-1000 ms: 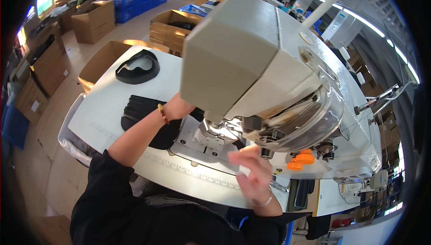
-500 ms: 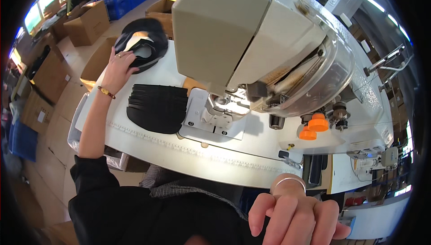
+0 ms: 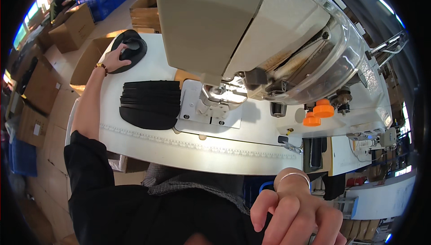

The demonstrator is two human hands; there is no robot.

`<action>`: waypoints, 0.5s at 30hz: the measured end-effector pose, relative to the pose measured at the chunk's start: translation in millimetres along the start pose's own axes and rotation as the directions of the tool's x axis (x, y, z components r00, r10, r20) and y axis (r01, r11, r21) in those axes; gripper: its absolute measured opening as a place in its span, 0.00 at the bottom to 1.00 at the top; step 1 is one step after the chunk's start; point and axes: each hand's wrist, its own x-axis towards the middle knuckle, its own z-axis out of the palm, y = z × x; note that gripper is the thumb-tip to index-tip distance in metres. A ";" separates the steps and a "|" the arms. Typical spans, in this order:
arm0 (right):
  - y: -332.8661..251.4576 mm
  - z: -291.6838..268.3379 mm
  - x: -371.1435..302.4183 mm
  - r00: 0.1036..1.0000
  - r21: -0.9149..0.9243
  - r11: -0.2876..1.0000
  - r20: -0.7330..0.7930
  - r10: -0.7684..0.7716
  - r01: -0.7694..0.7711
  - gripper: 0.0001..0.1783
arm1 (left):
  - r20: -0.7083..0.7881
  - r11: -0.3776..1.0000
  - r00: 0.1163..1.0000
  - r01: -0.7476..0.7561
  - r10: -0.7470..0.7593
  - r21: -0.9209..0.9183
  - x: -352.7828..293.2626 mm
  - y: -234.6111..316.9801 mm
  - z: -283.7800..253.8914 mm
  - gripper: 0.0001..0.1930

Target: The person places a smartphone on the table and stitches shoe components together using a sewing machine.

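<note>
At the far left of the white sewing table (image 3: pixel 233 164), my left hand (image 3: pixel 117 59) is closed on the rim of a black cap-like piece (image 3: pixel 140 52). A round opening in the piece faces up, and its outer edge lies on the tabletop. Closer to me, a fanned stack of black fabric pieces (image 3: pixel 150 115) with rounded front edges lies beside the sewing machine's metal plate (image 3: pixel 191 106). My right hand (image 3: pixel 298 213) is raised close in front of me at the lower right, away from the table. Its fingers are curled, and the lower edge cuts off what they may hold.
The large sewing machine head (image 3: pixel 211 20) overhangs the middle of the table, with orange knobs (image 3: pixel 323 108) to the right. A ruler strip (image 3: pixel 197 145) runs along the front edge. Cardboard boxes (image 3: pixel 87 63) and blue crates (image 3: pixel 101 2) stand beyond; a person (image 3: pixel 58 5) works far left.
My left hand has moved the black cap-like piece, which now lies flatter by the table's far left edge. My right hand stays raised and curled. The whole view has shifted slightly.
</note>
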 end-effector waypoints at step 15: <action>-165.4 46.9 -234.4 0.094 -0.097 0.249 -0.995 -0.025 -0.964 0.14 | -0.019 0.804 0.805 -0.593 0.593 -0.052 -178.6 183.7 29.0 0.30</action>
